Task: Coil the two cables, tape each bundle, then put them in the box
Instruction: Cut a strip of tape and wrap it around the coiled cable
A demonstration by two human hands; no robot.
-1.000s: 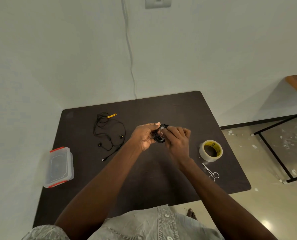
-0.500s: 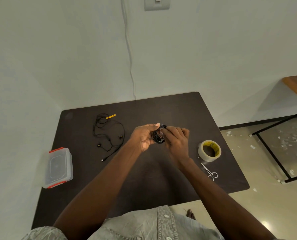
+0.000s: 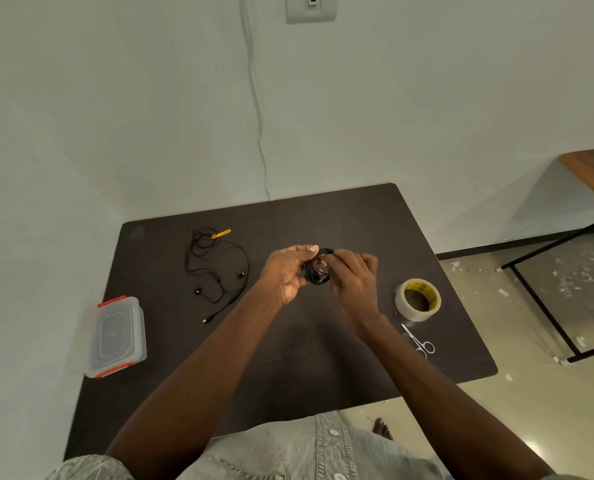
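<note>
Above the middle of the dark table (image 3: 288, 358), my left hand (image 3: 286, 273) and my right hand (image 3: 356, 282) both grip a small coiled black cable (image 3: 318, 270) between them. My right fingers press on the coil's top and partly hide it. A second black cable (image 3: 215, 268), an earphone lead with a yellow tie, lies loose and uncoiled on the table to the left. A roll of clear tape (image 3: 417, 299) with a yellow core sits to the right of my hands. The clear plastic box (image 3: 117, 336) with red clips lies shut at the table's left edge.
Small silver scissors (image 3: 418, 342) lie just in front of the tape roll. A white wall with a hanging cord borders the table's far side. A metal-framed wooden table (image 3: 590, 168) stands on the littered floor to the right.
My hands stay at the same spot on the coil; only my right fingers shift slightly over the bundle. Nothing else on the table has moved.
</note>
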